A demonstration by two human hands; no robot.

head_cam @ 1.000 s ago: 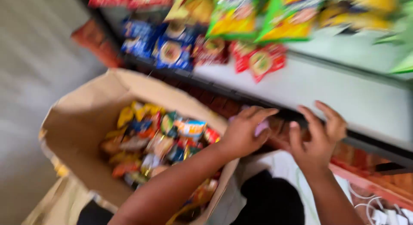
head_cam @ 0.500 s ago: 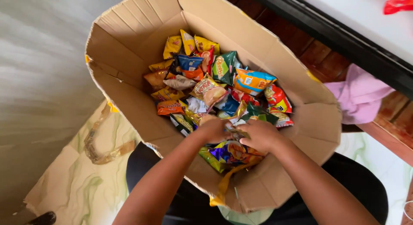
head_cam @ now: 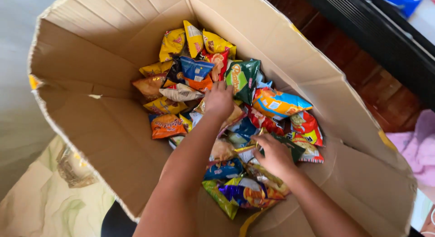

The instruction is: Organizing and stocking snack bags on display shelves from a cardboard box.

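Two bare forearms, sleeveless, no rings or watch; left hand [head_cam: 219,100], right hand [head_cam: 273,154].

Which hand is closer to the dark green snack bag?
Left. The left hand lies right beside the dark green snack bag; the right hand is lower down, well apart.

Bright, even daylight fills the sharp head view, glare glinting off glossy snack packets [head_cam: 276,103], edges slightly soft.

Pale grey floor [head_cam: 18,105] at left, reddish-brown wooden boards [head_cam: 371,78] at right, dark shelf edge [head_cam: 385,33] above, daylight
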